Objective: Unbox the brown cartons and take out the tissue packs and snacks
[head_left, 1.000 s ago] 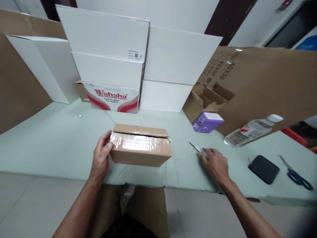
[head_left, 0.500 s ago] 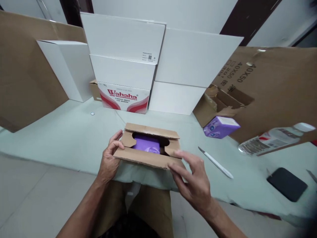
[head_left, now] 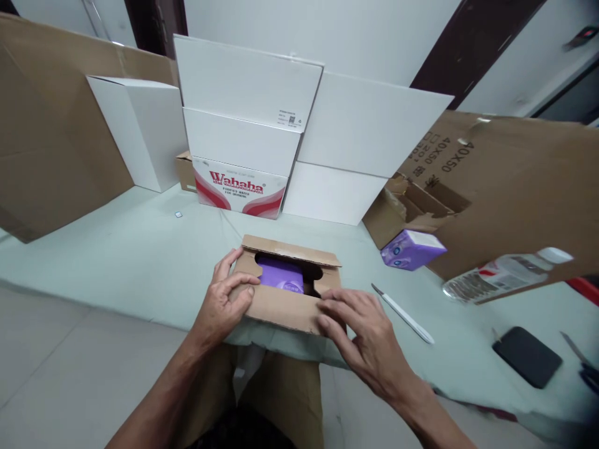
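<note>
A small brown cardboard box (head_left: 285, 307) sits near the table's front edge with its top flaps spread. Inside, through the opening, a purple pack (head_left: 281, 274) fills the left and middle part, leaving a dark gap on the right. My left hand (head_left: 224, 305) grips the box's left end, thumb and fingers on the near flap and side. At the right end, my right hand (head_left: 365, 330) holds the near flap with curled fingers; its fingertips rest on the cardboard. The near flap slants down toward me.
To the right lie a white-handled craft knife (head_left: 405, 315), a purple packet (head_left: 414, 251), a water bottle (head_left: 508, 274), a black flat object (head_left: 527, 355) and partly visible scissors (head_left: 587, 368). White cartons (head_left: 238, 193) and brown cardboard panels (head_left: 524, 187) stand behind.
My left hand has moved its thumb and fingers onto the near flap. The right fingers have come down on the flap, which now slopes lower. The view has shifted slightly.
</note>
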Tool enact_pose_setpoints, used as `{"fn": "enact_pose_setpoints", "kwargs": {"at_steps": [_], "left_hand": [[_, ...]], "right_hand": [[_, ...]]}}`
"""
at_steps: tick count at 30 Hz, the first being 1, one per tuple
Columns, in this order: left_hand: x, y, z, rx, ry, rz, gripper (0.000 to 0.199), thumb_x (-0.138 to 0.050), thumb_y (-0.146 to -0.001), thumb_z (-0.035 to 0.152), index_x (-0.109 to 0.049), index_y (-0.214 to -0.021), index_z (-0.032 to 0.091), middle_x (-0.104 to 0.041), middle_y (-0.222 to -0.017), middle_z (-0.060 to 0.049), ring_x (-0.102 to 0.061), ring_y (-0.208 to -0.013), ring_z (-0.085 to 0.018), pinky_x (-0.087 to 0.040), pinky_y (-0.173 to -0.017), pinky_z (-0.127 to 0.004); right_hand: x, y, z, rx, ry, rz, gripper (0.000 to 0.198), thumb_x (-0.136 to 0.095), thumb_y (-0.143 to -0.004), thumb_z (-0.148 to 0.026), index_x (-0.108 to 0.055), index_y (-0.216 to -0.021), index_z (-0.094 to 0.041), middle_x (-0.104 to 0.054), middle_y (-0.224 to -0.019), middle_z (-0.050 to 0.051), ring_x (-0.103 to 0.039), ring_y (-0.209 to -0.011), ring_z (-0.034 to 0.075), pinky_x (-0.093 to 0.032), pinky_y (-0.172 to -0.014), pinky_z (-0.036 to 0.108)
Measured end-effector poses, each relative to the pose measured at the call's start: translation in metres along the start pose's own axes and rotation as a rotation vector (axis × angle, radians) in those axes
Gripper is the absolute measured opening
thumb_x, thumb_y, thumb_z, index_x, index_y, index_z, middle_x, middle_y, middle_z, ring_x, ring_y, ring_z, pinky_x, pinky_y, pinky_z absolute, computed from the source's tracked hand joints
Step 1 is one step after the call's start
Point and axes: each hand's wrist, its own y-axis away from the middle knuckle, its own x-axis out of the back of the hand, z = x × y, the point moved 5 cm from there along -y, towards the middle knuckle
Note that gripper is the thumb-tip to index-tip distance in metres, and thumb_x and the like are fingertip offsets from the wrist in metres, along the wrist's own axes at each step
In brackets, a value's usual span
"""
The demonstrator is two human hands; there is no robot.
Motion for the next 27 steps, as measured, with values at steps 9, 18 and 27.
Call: {"fn": "enact_pose_setpoints", "kwargs": {"at_steps": [9,18,27], "left_hand": [[0.001,0.003,-0.003,-0.142,-0.160,-0.060,0.029,-0.057,-0.086,0.021,-0.084,-0.098,0.022,-0.044,-0.164,-0.014,-0.032,-0.156,-0.039,-0.031,-0.124,-0.064],[0.004,-0.009,0.029,-0.283,-0.438,-0.169,0.041,-0.060,-0.075,0.013,-0.085,-0.103,0.029,-0.050,-0.162,-0.007,-0.030,-0.157,-0.044,-0.027,-0.124,-0.069],[0.009,-0.004,0.008,0.054,-0.201,-0.037,0.081,-0.064,-0.080,0.029,-0.047,-0.157,0.014,-0.045,-0.164,-0.020,-0.042,-0.152,-0.042,-0.037,-0.124,-0.059]], "right_hand": [[-0.039,-0.077,0.030,-0.154,0.370,-0.260,0.057,-0.060,-0.098,-0.046,-0.059,-0.143,-0.012,-0.047,-0.158,0.025,-0.050,-0.134,0.040,-0.044,-0.101,0.052],[-0.048,-0.086,0.041,-0.164,0.421,-0.367,0.056,-0.057,-0.087,-0.019,-0.059,-0.143,-0.016,-0.057,-0.147,0.020,-0.056,-0.125,0.036,-0.047,-0.095,0.046],[0.018,-0.043,0.079,-0.364,0.171,-0.111,0.042,-0.044,-0.096,-0.030,-0.074,-0.124,-0.022,-0.066,-0.143,0.010,-0.064,-0.127,0.030,-0.053,-0.104,0.044]]}}
